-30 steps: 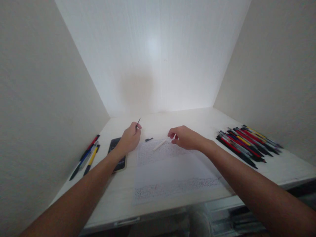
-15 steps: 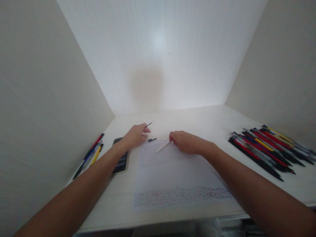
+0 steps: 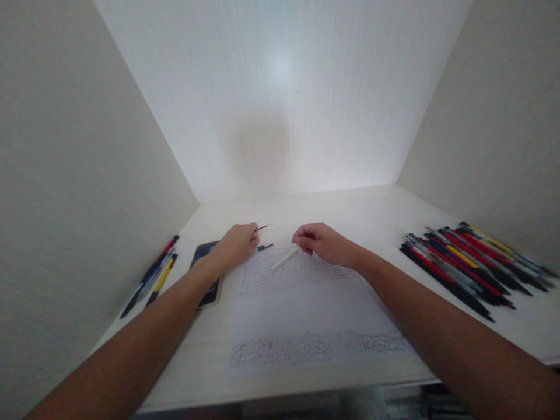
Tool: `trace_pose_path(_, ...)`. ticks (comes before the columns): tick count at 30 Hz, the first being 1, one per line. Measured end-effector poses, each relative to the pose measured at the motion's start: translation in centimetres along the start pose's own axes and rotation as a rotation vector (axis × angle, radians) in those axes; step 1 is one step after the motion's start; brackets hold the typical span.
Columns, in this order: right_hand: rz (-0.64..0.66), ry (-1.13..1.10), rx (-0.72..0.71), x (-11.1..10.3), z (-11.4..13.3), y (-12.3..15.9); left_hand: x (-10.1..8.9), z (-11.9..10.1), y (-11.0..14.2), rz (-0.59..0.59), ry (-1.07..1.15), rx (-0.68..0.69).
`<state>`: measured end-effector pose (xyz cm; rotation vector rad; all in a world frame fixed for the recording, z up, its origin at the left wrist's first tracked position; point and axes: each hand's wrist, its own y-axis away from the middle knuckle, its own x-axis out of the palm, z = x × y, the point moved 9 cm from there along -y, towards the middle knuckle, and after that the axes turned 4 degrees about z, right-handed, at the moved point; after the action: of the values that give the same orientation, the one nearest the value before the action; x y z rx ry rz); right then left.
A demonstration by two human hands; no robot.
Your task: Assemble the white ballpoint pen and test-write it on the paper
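My left hand (image 3: pixel 240 240) is closed in a pinch on a thin pen refill (image 3: pixel 262 227), dark along its length with a pale tip pointing right. Just below that hand lies a small black pen cap (image 3: pixel 265 247) near the paper's top edge. A white pen barrel (image 3: pixel 283 258) rests slantwise on the written sheet of paper (image 3: pixel 315 309). My right hand (image 3: pixel 321 242) hovers over the barrel's upper end, fingers curled and pinched together. Whether anything small sits between those fingertips is hidden.
A phone (image 3: pixel 213 294) lies partly under my left forearm. Several pens (image 3: pixel 161 277) lie along the left wall, and a large row of pens (image 3: pixel 468 262) in red, black and yellow lies at right. Walls enclose the white desk (image 3: pixel 192 361) on three sides.
My right hand has lifted slightly up and left, exposing more of the white barrel's end. My left hand and the refill have dropped a little. The view has shifted slightly.
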<state>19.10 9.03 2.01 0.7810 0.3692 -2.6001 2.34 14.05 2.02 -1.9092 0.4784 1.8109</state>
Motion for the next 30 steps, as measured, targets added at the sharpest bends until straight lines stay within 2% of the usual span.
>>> trace_pose_path(4,0.011,-0.116,-0.046,0.5,-0.3,-0.1,0.2,0.2,0.3,0.004,-0.005,-0.005)
trace_pose_path(12,-0.055,-0.173,-0.073,0.9,0.0,0.3,0.7,0.0,1.4,0.013,-0.011,0.012)
trace_pose_path(16,-0.067,-0.177,-0.075,1.0,0.3,0.3,0.0,-0.7,2.2,0.000,0.026,0.037)
trace_pose_path(19,-0.078,-0.209,-0.081,0.8,0.5,0.3,-1.7,-0.7,2.5,-0.092,0.175,-0.034)
trace_pose_path(24,-0.127,-0.252,-0.090,0.2,0.8,0.5,-3.0,-3.2,3.1,-0.157,0.682,-0.031)
trace_pose_path(26,-0.133,-0.239,-0.084,0.0,0.9,0.5,-3.3,-4.2,3.4,-0.188,0.769,-0.033)
trace_pose_path(30,-0.120,-0.181,-0.087,0.2,0.8,0.5,-3.9,-5.1,3.9,-0.254,0.799,-0.032)
